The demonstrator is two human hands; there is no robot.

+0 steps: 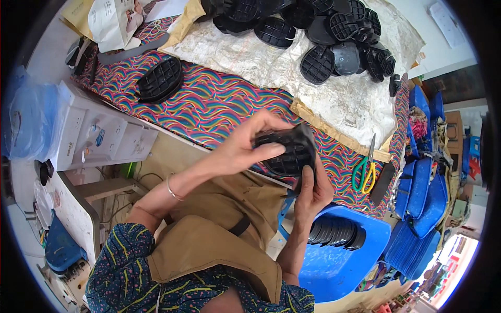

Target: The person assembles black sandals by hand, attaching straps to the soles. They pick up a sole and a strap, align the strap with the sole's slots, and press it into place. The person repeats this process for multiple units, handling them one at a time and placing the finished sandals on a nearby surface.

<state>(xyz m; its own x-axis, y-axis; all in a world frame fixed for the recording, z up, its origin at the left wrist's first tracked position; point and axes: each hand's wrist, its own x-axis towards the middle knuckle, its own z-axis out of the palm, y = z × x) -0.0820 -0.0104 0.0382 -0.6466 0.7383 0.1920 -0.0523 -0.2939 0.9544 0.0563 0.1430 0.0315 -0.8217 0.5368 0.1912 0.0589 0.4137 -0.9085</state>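
Above the near edge of the table I hold a black moulded pad [290, 156] with a raised grid on its face. It looks like rubber or plastic. My left hand [255, 136] grips its left side, thumb lying over the face, slightly blurred. My right hand [316, 189] is closed round its right and lower edge, thumb on the front. A similar black gridded pad [160, 79] lies on the patterned tablecloth [219, 99] to the left. Scissors [367, 169] with green and yellow handles rest to the right of my hands.
A heap of black pads [342, 26] lies on a dirty white sheet [250, 60] at the back. Below my right forearm, a blue tub [334, 271] holds a row of stacked black pieces [336, 233]. Blue trays [417, 193] stand at the right, a white cabinet [104, 133] at the left.
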